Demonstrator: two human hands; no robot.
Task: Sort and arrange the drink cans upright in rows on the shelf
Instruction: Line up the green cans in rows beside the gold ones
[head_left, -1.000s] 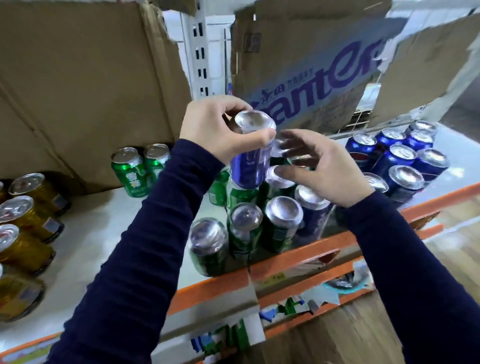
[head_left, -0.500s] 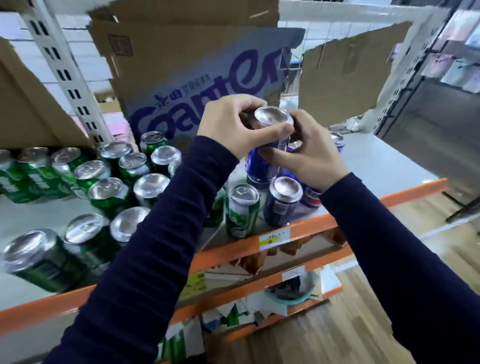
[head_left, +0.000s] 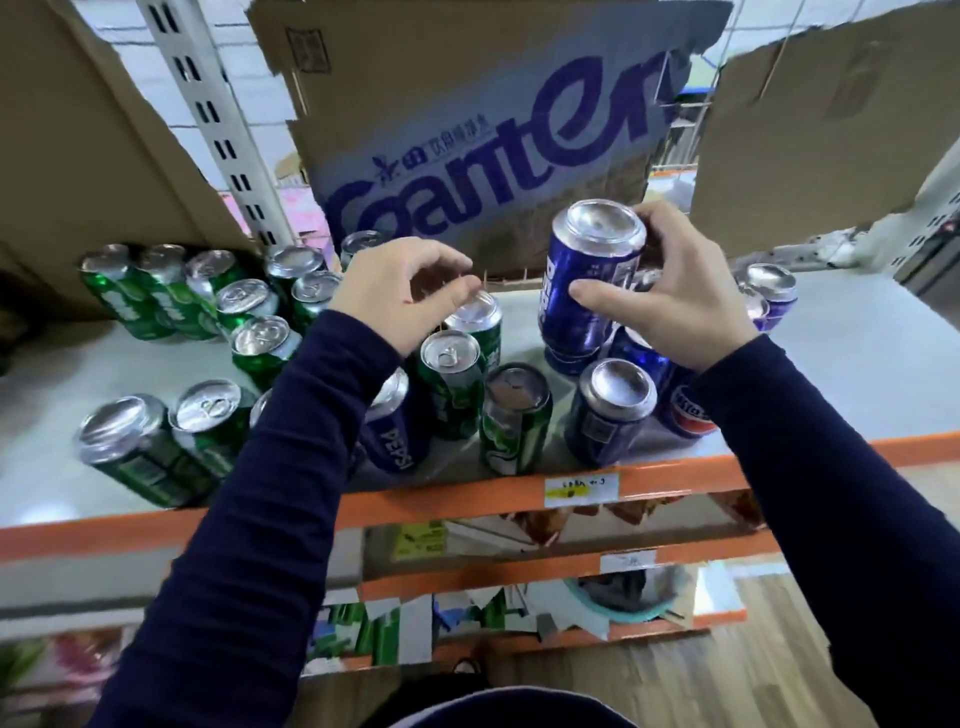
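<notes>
Right hand grips one blue can upright at centre right of frame, above the shelf. Left hand is loosely curled and holds nothing, hovering over a green can. At least twelve green cans stand left and centre; about six blue cans in all, some hidden by arms. Torn cardboard box behind.

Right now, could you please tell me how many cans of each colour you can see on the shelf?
Green cans: at least 14
Blue cans: at least 7, one of them held in the right hand
Total: at least 21; the arms hide some.
</notes>
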